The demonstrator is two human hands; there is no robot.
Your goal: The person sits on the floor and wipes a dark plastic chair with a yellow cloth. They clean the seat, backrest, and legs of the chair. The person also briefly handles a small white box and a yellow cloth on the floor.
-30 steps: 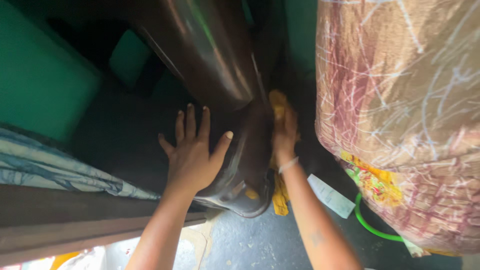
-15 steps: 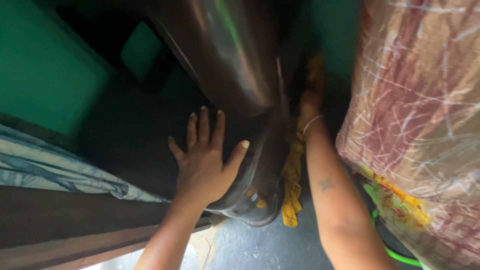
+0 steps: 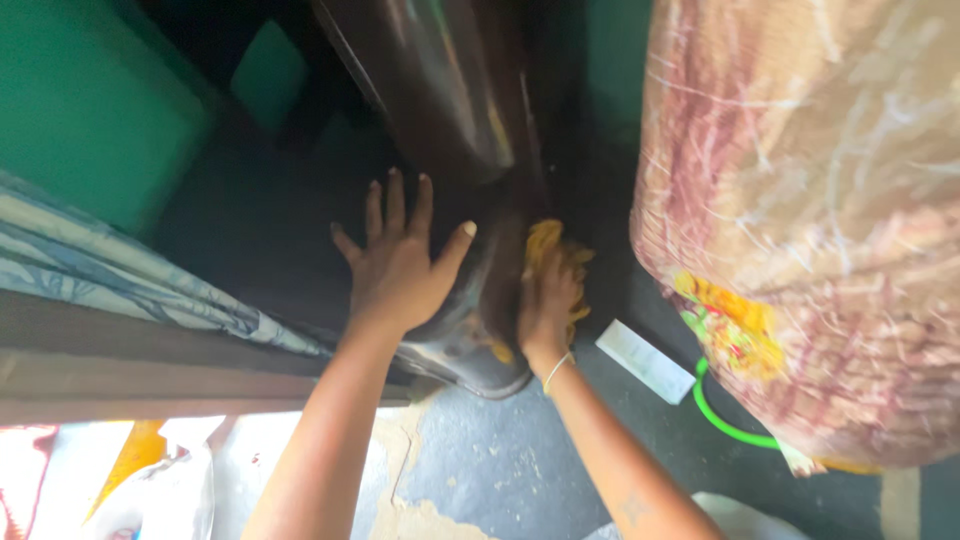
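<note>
Yellow cloth (image 3: pixel 547 243) half behind right hand (image 3: pixel 547 305)

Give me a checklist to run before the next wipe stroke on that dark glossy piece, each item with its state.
1. Left hand braced flat on the dark brown glossy curved plastic piece, fingers spread: ok.
2. Right hand pressing the crumpled yellow cloth against the piece's right edge: ok.
3. Cloth held securely: cannot tell; the grip is partly hidden.
4. Room on the right: not ok; the large plastic-wrapped brown and maroun bundle stands close beside the hand.
5. Floor near the base: not ok; a white paper slip and a green hose lie there.
6. Surface already clean: cannot tell; too dark and blurred.
</note>
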